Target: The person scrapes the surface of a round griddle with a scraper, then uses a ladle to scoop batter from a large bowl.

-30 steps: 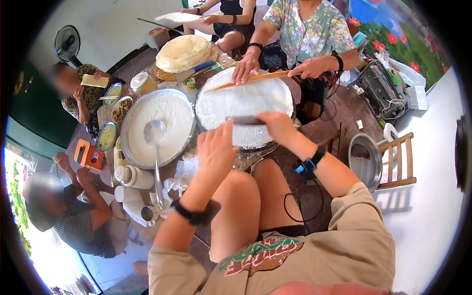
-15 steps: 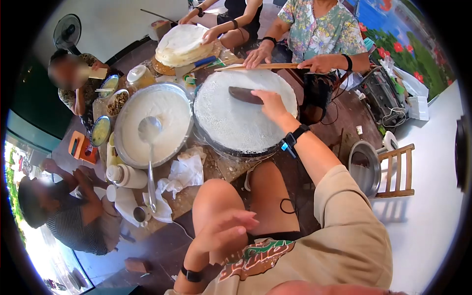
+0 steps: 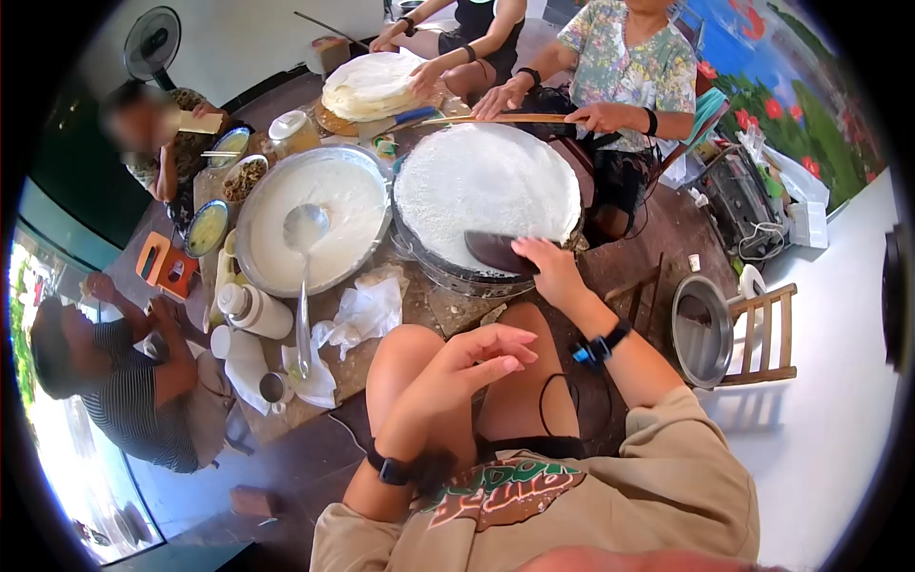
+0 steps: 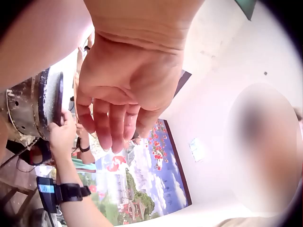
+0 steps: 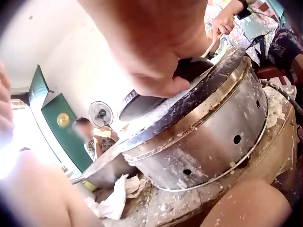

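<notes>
My right hand (image 3: pixel 555 270) grips one end of a dark, curved-edged scraper (image 3: pixel 494 251) low over the near edge of a round griddle (image 3: pixel 412 243). A thin white layer of batter (image 3: pixel 486 181) covers the griddle top. In the right wrist view the thumb lies along the scraper (image 5: pixel 137 106), and the griddle's metal drum (image 5: pixel 203 149) shows below. Over my lap hovers my left hand (image 3: pixel 477 367), fingers relaxed and nothing in it; the left wrist view shows its bare palm (image 4: pixel 128 75). Across from me, a person in a floral shirt holds a wooden stick (image 3: pixel 519 118) along the far rim.
Left of the griddle stands a wide metal basin (image 3: pixel 381 224) of white batter with a ladle (image 3: pixel 306 229) in it. Crumpled white plastic (image 3: pixel 367 310) and a white bottle (image 3: pixel 257 313) lie nearer. A stack of thin pancakes (image 3: pixel 367 86) sits behind; several people sit around.
Both my hands held the scraper; the left let go and drew back over my lap. The right swept the scraper outward, then back to the near edge. The stick moved to the far rim.
</notes>
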The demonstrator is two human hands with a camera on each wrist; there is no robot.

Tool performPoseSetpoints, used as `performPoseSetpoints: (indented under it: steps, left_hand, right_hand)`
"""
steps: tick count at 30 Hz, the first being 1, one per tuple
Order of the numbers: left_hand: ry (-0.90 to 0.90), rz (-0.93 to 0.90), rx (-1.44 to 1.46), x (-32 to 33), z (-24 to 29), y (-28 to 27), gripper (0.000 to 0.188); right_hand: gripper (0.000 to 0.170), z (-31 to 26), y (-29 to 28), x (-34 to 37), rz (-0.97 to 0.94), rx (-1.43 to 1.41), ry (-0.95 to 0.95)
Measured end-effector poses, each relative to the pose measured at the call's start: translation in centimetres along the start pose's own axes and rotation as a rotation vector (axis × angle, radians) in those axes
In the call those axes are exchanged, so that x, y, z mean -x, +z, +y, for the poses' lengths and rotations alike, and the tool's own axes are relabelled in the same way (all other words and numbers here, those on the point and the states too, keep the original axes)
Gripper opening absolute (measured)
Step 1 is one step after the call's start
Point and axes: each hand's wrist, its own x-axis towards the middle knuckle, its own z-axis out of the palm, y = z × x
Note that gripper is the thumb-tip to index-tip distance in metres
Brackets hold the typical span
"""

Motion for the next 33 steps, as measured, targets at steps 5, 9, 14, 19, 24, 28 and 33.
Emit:
performPoseSetpoints:
  steps: [5, 9, 14, 19, 24, 28, 33]
  left_hand:
    - [0.029, 0.020, 0.058, 0.2, -1.9, -2.6, 0.030]
    - [0.012, 0.049, 0.068, 1.1, -1.4, -2.8, 0.031]
    - [-0.002, 0.041, 0.046, 1.5, -1.3, -3.0, 0.032]
    - [-0.037, 0.010, -0.003, 1.3, -1.8, -3.2, 0.033]
    - [-0.032, 0.008, -0.058, 0.6, -1.9, -3.4, 0.032]
    - [-0.031, 0.017, -0.075, 0.3, -1.9, -3.5, 0.032]
    - [-0.042, 0.028, -0.067, 0.2, -1.6, -3.8, 0.032]
  right_hand:
    - [0.034, -2.6, -2.7, -1.8, -0.139, -0.180, 0.228]
    - [0.037, -3.4, 0.2, -5.6, -0.073, -0.309, 0.386]
    - [0.041, -3.4, 5.2, -10.9, -0.089, -0.221, 0.431]
    - [0.047, -0.2, 6.9, -16.9, -0.081, -0.019, 0.611]
    - [0.054, 3.1, 7.2, -21.7, -0.057, 0.085, 0.745]
    - [0.055, 6.6, 7.2, -23.3, -0.088, 0.063, 0.823]
    - [0.063, 9.3, 6.4, -22.3, -0.095, 0.048, 0.839]
